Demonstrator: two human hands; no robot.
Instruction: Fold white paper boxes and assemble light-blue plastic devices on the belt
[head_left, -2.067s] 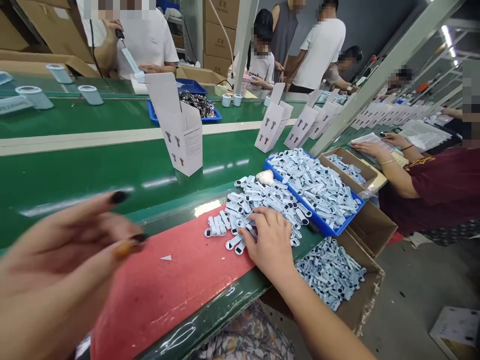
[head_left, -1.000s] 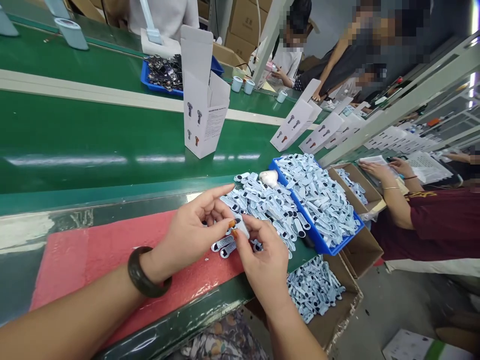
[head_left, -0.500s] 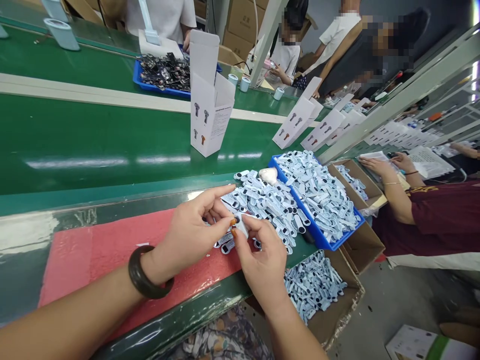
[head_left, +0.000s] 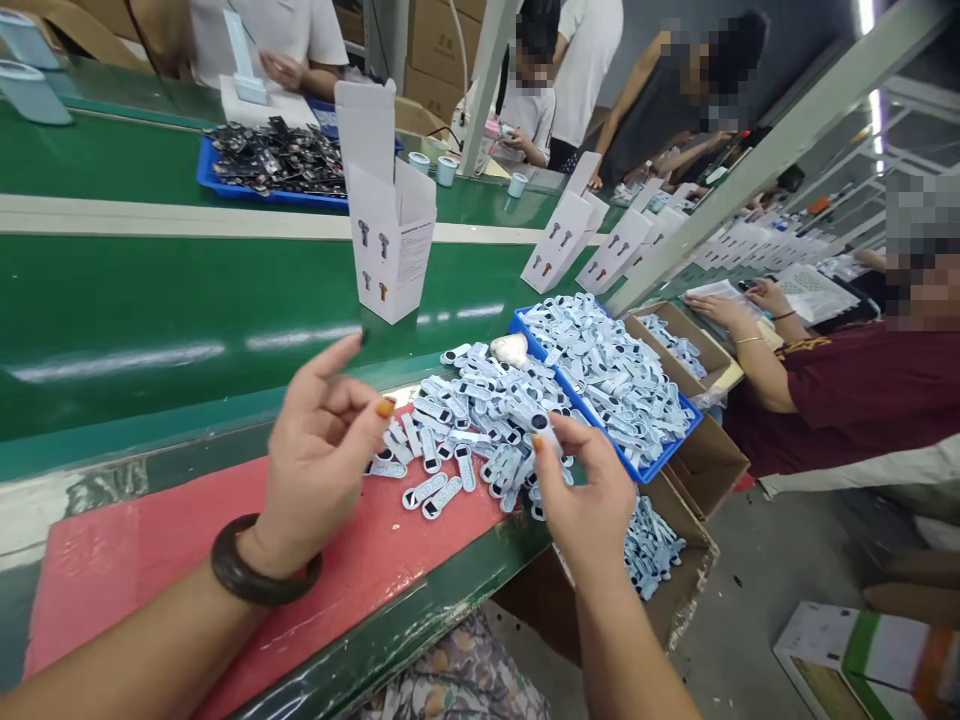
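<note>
At far left, thin red mat, smooth, flat on glossy green bench. Above it, left hand, dark round bangle at wrist; grip spread, thumb and forefinger apart. Beyond, upright white cardboard carton, flap raised, faces printed. Then loose heap of pale-blue strips, slim, flat, round-ended, some dark-tipped, spilling onto mat. At heap's right side, right hand, grip pinching one pale-blue strip, dark round end showing. Farther right, blue plastic tray, filled with more strips; below, rough-edged cardboard box.
</note>
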